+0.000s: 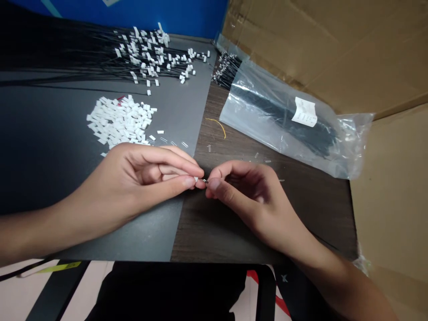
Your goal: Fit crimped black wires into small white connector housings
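Note:
Between thumb and fingers, my left hand (147, 176) pinches a small white connector housing (196, 179), mostly covered by the fingertips. My right hand (249, 189) is closed on a thin wire whose metal terminal (205, 181) points at the housing. The two hands nearly meet above the seam between a grey mat and the dark wood tabletop. Whether the terminal touches the housing I cannot tell. Behind my left hand lies a heap of loose white housings (122, 120).
Black wires with white connectors (150, 55) stretch across the back left. At right, a clear plastic bag (284, 116) holds black wires with bare metal ends sticking out. Cardboard (334, 44) walls the back and right. A yellow wire scrap (219, 126) and tiny clear pieces lie on the wood.

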Motion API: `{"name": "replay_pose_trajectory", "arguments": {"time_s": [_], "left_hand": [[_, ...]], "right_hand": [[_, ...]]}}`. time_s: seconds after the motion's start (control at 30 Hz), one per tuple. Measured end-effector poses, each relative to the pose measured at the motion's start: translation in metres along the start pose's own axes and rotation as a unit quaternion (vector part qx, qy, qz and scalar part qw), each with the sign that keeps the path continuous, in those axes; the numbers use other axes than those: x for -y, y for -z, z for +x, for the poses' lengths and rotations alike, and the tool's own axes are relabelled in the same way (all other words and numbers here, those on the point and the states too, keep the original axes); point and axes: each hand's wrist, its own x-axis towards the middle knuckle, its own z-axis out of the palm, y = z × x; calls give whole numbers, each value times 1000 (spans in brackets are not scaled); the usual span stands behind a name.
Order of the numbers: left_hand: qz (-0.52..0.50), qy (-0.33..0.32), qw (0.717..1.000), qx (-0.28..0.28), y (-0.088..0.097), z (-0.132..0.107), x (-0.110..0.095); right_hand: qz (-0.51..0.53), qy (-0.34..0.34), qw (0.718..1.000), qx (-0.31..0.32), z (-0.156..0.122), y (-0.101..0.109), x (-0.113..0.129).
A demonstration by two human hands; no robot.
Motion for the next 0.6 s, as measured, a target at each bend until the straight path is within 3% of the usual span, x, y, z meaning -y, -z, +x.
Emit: {"name": "replay_pose_trajectory", "arguments": {"time_s": [0.43,0.6], "left_hand": [[-1,31,1000,3,6,1,8],[12,16,1000,2,2,0,3]], "right_hand": [[-59,88,994,-38,-5,-6,-5],[-90,121,987,-49,-7,-6,-8]]}}
